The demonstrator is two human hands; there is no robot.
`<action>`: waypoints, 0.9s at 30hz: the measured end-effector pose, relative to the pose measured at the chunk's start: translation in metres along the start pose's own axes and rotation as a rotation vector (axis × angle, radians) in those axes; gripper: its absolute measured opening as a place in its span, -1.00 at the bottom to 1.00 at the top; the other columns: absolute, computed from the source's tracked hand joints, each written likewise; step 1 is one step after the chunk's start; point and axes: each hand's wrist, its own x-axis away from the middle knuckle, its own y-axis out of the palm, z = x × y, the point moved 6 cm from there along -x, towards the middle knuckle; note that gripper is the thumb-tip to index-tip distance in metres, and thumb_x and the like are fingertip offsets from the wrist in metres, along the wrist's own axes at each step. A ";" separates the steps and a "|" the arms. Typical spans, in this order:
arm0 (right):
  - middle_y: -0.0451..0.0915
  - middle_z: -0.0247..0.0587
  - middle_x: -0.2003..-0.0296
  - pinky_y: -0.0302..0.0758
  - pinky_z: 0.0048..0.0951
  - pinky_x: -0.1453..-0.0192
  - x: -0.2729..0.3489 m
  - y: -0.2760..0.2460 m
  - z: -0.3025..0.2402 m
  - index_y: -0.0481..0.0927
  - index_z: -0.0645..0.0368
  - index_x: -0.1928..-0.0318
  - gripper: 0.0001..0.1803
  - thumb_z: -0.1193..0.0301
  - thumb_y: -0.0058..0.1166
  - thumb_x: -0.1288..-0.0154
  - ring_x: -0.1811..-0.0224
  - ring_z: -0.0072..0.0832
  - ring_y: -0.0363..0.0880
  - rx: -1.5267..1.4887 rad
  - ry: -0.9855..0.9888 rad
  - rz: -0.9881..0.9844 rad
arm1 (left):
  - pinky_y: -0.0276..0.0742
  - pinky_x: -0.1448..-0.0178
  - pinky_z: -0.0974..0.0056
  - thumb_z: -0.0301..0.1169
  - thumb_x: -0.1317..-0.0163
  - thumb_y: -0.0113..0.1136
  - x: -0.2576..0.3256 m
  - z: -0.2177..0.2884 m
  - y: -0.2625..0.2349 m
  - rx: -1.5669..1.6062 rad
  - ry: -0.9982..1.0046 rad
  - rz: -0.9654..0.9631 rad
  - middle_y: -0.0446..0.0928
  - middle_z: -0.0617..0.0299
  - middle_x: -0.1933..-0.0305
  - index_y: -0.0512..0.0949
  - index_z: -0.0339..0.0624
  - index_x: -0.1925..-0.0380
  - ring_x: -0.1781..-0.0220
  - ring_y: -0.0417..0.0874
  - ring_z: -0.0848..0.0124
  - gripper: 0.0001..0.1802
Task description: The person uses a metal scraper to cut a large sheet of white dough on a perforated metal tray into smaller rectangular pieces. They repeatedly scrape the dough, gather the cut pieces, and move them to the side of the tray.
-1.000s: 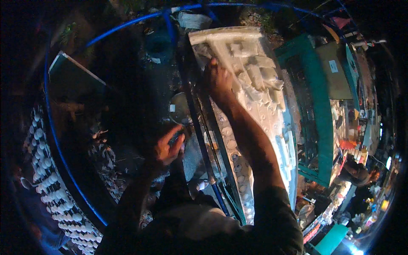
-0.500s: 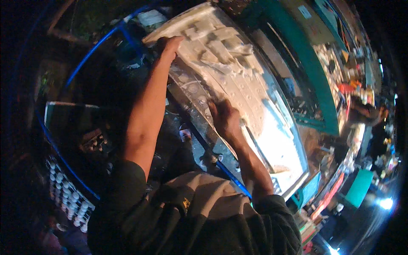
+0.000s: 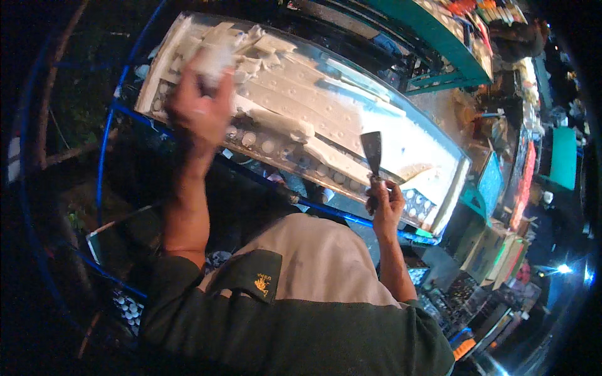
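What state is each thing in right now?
Scraper: gripped, blade pointing away from the person
Right grip: closed on the scraper's handle
Left grip: blurred, against a pale piece; hold unclear
Cream layer: flatter mid-length, heaped in pieces at left end
Round cells: exposed along the near edge

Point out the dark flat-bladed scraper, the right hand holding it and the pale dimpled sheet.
Dark flat-bladed scraper (image 3: 372, 146): head view, on its blade.
Right hand (image 3: 387, 202): head view, hand's middle.
Pale dimpled sheet (image 3: 287, 95): head view, on its dimpled surface.
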 end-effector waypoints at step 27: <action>0.71 0.04 0.37 0.60 -0.16 0.32 -0.098 -0.180 0.076 0.67 0.34 0.21 -0.31 -0.06 0.58 0.05 0.48 -0.22 0.67 0.761 -0.064 0.542 | 0.28 -0.50 -0.16 -0.30 -0.17 0.37 0.112 -0.130 0.134 -0.821 0.494 -1.067 0.39 -0.01 -0.45 0.36 -0.04 -0.43 -0.51 0.35 -0.01 -0.22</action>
